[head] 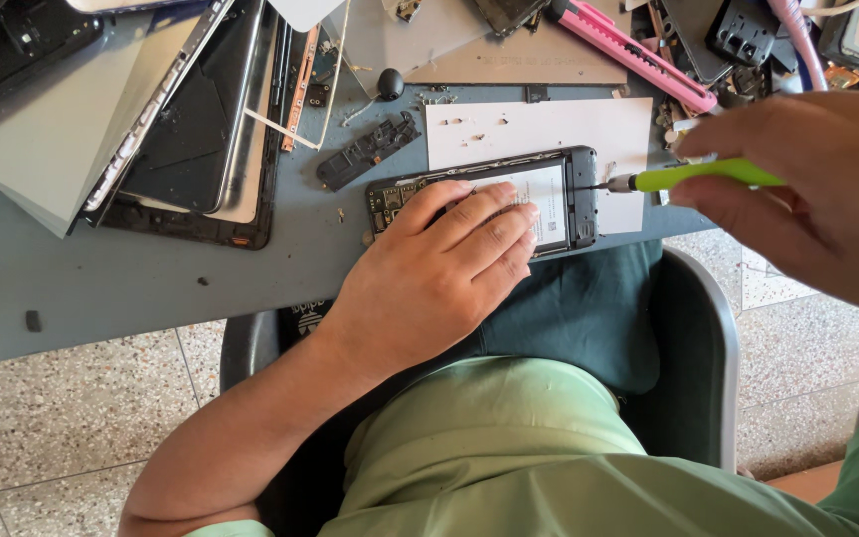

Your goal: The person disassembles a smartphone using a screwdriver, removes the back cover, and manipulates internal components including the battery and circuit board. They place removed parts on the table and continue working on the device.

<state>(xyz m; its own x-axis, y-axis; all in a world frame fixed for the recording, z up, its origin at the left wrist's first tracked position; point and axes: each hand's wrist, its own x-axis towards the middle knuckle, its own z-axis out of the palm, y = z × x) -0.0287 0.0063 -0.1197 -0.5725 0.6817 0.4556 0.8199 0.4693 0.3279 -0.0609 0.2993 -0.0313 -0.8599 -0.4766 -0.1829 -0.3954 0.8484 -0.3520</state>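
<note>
An opened black phone [574, 194] lies back-up at the near edge of the grey table [101, 268], its white-labelled battery showing. My left hand [439, 273] lies flat on it, fingers spread over the battery, pressing it down. My right hand [817, 189] grips a screwdriver with a lime-green handle [708, 175]. Its metal tip touches the phone's right end near the frame.
A white sheet [539, 129] with tiny screws lies under the phone's far side. A black plastic strip [370, 149] lies left of it. Dismantled tablets and frames [191, 119] fill the far left, a pink utility knife [628, 50] the far right. A chair [698, 348] is below.
</note>
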